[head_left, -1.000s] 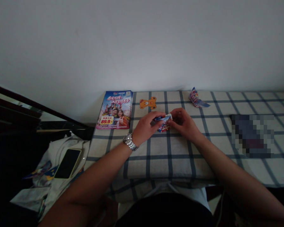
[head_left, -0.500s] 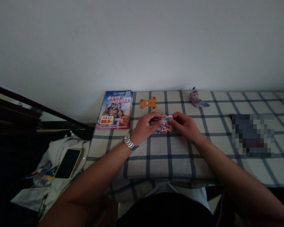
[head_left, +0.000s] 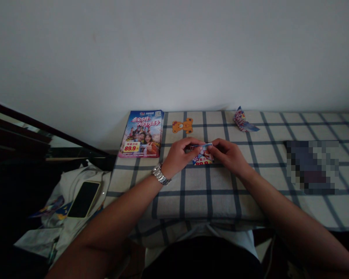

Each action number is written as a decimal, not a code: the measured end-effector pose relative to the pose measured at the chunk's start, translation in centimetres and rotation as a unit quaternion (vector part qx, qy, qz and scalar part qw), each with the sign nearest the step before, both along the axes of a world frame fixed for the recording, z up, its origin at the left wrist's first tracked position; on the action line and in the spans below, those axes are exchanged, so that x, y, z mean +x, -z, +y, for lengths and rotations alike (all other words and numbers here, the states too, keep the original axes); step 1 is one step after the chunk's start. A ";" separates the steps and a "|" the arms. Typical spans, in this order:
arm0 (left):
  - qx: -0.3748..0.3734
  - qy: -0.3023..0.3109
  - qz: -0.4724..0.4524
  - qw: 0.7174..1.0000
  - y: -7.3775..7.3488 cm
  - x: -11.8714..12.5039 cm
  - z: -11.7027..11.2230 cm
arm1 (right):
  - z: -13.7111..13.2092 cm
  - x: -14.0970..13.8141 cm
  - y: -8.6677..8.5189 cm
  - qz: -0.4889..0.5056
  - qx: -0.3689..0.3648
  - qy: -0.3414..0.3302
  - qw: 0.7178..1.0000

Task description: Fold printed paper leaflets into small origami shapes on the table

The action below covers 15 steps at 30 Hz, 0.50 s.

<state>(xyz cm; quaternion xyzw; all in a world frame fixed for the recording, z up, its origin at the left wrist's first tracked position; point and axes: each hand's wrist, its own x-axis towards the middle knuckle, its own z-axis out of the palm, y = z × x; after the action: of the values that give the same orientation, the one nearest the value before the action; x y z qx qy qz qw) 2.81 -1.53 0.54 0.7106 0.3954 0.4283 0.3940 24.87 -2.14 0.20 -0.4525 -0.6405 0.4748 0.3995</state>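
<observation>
A printed flyer [head_left: 204, 156], folded small, sits between my two hands over the checked cloth. My left hand [head_left: 181, 155], with a metal watch [head_left: 161, 174] at its wrist, pinches the flyer's left side between thumb and fingers. On the other side, my right hand [head_left: 227, 154] grips the upper right edge with thumb and bent fingers. Part of the flyer is covered by the fingers. A stack of matching flyers [head_left: 142, 133] lies flat to the left of my hands. Behind the right hand stands a folded paper piece [head_left: 244, 121] with the same kind of print.
A bear-shaped piece [head_left: 182, 126] lies on the checked tablecloth [head_left: 194, 201] near the wall. At the right is a dark blurred object [head_left: 311, 166]. Left of the table, a phone [head_left: 84, 199] rests on pale cloth or bags [head_left: 36, 242]. The wall [head_left: 174, 54] borders the table's back.
Both hands keep their hold on the folded flyer and have barely moved. The whole view has shifted very slightly.
</observation>
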 end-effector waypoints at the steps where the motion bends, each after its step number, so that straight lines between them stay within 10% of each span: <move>1: -0.001 0.002 -0.002 1.000 0.0 0.0 0.0 | 0.0 0.0 0.0 -0.001 0.000 0.001 1.000; 15: 0.005 0.022 0.005 1.000 -0.3 0.0 -0.1 | -0.2 0.2 -0.3 -0.017 0.018 -0.019 1.000</move>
<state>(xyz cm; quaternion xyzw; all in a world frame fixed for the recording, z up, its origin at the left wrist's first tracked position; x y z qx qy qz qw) 2.86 -1.63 0.82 0.7231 0.3792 0.4182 0.3981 25.04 -2.38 0.48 -0.4413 -0.6642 0.4626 0.3874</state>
